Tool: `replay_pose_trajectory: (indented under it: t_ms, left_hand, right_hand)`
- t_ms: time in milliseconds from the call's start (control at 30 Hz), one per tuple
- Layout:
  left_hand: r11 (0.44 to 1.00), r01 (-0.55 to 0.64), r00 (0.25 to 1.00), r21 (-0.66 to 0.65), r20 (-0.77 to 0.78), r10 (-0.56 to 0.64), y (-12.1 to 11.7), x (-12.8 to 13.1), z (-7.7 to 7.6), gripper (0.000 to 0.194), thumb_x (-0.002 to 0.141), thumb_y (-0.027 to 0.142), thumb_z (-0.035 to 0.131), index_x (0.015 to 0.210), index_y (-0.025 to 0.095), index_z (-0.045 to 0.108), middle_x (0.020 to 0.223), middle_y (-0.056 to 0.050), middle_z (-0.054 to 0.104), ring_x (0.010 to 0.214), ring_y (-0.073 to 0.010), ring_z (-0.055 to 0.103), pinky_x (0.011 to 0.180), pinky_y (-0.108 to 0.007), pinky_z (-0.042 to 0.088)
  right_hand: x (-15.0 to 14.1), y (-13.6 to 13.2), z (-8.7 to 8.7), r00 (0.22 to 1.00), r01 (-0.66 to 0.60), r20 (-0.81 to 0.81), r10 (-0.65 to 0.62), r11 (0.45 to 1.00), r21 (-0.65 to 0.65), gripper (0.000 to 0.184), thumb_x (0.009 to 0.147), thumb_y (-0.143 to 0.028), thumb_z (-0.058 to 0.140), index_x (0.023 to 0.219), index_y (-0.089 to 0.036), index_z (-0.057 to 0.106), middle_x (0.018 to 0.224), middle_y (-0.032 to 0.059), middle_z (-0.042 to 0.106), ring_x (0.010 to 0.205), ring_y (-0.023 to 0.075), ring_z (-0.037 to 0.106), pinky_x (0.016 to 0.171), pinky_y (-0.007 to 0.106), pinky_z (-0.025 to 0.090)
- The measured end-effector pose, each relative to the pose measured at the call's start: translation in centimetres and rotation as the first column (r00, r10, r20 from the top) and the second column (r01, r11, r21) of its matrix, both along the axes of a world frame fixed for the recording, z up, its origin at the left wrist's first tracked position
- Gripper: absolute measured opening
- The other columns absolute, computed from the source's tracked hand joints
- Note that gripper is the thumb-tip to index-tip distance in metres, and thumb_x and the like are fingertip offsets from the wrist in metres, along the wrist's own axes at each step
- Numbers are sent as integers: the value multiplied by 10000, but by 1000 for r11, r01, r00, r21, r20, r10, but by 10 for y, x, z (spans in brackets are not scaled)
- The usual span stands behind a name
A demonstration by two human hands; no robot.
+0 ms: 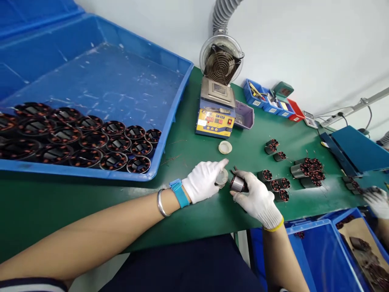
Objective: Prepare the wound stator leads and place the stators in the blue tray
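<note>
My left hand [204, 179], in a white glove, rests on the green table [188, 150] with its fingers curled round a small round translucent cap [223, 177]. My right hand [257, 197], also gloved, grips a small cylindrical motor stator [238, 183] with copper windings, held on its side just right of the cap. The two hands are almost touching. Several more stators [278, 184] lie on the table to the right of my right hand.
A large blue tray [127, 81] at left holds rows of larger wound stators [91, 142]. A solder pot [216, 115] with a fan and extraction hose stands behind, a white lid [225, 147] before it. Small parts bins [267, 99] sit at the back. Another person's gloved hand [377, 200] works at right above blue crates [322, 251].
</note>
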State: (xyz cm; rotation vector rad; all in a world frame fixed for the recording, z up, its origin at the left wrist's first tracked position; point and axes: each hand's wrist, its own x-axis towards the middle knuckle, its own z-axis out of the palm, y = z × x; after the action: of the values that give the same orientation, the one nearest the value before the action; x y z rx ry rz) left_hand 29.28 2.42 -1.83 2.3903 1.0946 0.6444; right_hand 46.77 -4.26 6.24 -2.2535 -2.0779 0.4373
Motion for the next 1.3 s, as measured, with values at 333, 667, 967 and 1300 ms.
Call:
replay_pose_trajectory:
  t_ms: [333, 667, 967, 1300]
  left_hand:
    - [999, 14, 998, 35, 53, -15, -1, -3, -11, 729, 796, 215, 573, 1466, 170, 290, 1198, -117, 629, 1005, -279, 648, 814, -391, 519]
    - [999, 1, 1000, 36, 2, -1, -2, -1, -8, 738, 817, 230, 568, 1484, 136, 266, 1144, -127, 651, 954, -284, 665, 773, -388, 534]
    - [1000, -17, 999, 26, -35, 18, -1, -1, -2, 737, 773, 271, 603, 1451, 127, 355, 1032, -126, 664, 938, -295, 648, 833, -427, 502]
    - [982, -188, 978, -36, 83, 190, 14, -10, 3, 679, 835, 598, 516, 1269, 76, 554, 1208, -190, 629, 1190, -340, 538, 1090, -534, 341]
  right_hand:
    - [-9, 10, 4, 996, -33, 81, 33, 999, 4, 506, 747, -394, 673, 1233, -302, 568, 1188, 0, 672, 1025, 267, 653, 753, 342, 508]
    - [-5, 7, -4, 883, -327, 400, 247, 934, 145, 468, 818, -231, 596, 1281, -291, 569, 1191, 87, 607, 1010, 285, 563, 813, 397, 448]
    - [-6, 17, 3, 841, -360, 466, 276, 928, 100, 437, 850, -240, 568, 1284, -289, 561, 1198, 80, 601, 966, 263, 545, 777, 373, 408]
    - [-41, 218, 98, 798, -386, 588, 132, 862, 330, 475, 849, -325, 581, 1318, -297, 510, 1208, 120, 526, 1076, 324, 501, 856, 436, 440]
